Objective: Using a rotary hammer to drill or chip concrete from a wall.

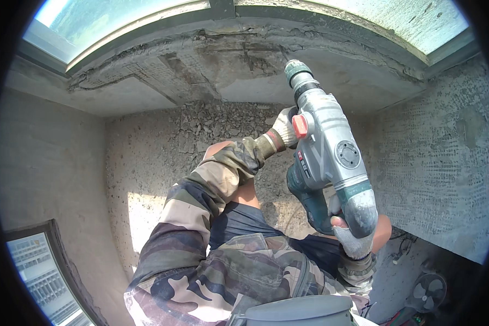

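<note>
A grey and dark-green rotary hammer drill (331, 141) with a red knob fills the space right of centre, its chuck end tipped up toward the wall below the window. My left hand (286, 127), in a whitish knit glove, is closed on the front of the drill beside the red knob; its fingertips are hidden behind the tool. Wrapped round the rear handle is my gloved right hand (353, 239), with a bare fingertip showing. Beyond the chuck, the thin bit meets a strip of broken plaster (244, 51) on the wall.
Rubble (217, 125) lies on the floor along the wall's foot. A window frame (223, 10) runs above the chipped strip. Rough wall (434, 163) stands close on the right, smooth wall (49, 157) on the left. A small fan (428, 292) and cables sit at the lower right.
</note>
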The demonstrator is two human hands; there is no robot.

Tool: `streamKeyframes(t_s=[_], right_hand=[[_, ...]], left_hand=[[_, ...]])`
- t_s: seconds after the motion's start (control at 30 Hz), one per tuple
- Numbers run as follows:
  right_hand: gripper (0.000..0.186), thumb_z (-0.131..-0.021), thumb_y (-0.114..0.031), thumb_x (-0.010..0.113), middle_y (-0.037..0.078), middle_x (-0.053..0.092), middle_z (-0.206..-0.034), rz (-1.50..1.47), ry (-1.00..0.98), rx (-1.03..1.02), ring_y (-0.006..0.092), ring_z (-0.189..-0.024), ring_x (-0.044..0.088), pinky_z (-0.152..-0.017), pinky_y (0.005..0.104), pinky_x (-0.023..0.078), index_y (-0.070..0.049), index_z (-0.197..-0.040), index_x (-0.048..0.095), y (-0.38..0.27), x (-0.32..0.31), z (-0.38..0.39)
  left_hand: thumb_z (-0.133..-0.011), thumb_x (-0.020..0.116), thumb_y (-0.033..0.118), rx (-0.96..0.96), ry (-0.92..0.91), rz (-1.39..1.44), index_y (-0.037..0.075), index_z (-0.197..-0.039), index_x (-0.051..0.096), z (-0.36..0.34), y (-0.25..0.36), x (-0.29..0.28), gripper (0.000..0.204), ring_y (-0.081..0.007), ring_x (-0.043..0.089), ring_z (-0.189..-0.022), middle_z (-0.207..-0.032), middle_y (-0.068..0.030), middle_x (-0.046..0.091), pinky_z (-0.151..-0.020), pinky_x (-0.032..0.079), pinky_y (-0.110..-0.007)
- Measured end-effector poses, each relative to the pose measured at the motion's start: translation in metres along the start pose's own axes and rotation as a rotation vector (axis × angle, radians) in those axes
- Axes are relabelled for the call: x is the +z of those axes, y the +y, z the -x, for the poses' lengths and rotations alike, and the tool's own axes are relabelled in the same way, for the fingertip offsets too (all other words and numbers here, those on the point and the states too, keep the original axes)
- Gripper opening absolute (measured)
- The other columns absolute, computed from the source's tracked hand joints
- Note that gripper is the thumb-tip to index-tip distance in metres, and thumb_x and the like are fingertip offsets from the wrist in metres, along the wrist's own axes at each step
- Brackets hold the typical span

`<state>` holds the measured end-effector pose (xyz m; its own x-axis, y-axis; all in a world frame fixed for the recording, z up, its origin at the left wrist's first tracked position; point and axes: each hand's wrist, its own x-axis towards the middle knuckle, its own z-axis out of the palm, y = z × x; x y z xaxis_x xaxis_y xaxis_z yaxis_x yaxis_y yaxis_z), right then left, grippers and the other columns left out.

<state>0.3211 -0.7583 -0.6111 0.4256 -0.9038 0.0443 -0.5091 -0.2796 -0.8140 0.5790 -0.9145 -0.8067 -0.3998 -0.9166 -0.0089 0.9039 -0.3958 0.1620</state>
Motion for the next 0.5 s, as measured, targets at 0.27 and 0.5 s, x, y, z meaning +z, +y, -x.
streamKeyframes(t_s=[0.27, 0.5], right_hand=[[0.079, -0.076, -0.046, 0.077, 0.017, 0.047, -0.136, 0.758, -0.149, -0.061, 0.0321, -0.113, 0.056, -0.091, 0.0440, 0.047, -0.008, -0.137, 0.045, -0.052, 0.004, -0.006], [0.063, -0.073, -0.033, 0.083, 0.014, 0.061, -0.107, -0.008, -0.164, 0.236, 0.0206, -0.092, 0.062, -0.077, 0.0355, 0.050, -0.003, -0.121, 0.055, -0.122, -0.014, -0.077]], left_hand=[[-0.094, 0.060, 0.018, 0.376, -0.281, -1.091, 0.007, -0.145, 0.043, -0.011, 0.017, -0.009, 0.055, -0.0269, 0.047, -0.134, -0.144, -0.0146, 0.050, -0.112, 0.039, -0.038], [-0.098, 0.057, 0.021, 0.283, -0.289, -0.655, 0.009, -0.142, 0.045, -0.019, 0.013, 0.012, 0.047, -0.0215, 0.050, -0.130, -0.141, -0.0116, 0.052, -0.111, 0.041, -0.036]])
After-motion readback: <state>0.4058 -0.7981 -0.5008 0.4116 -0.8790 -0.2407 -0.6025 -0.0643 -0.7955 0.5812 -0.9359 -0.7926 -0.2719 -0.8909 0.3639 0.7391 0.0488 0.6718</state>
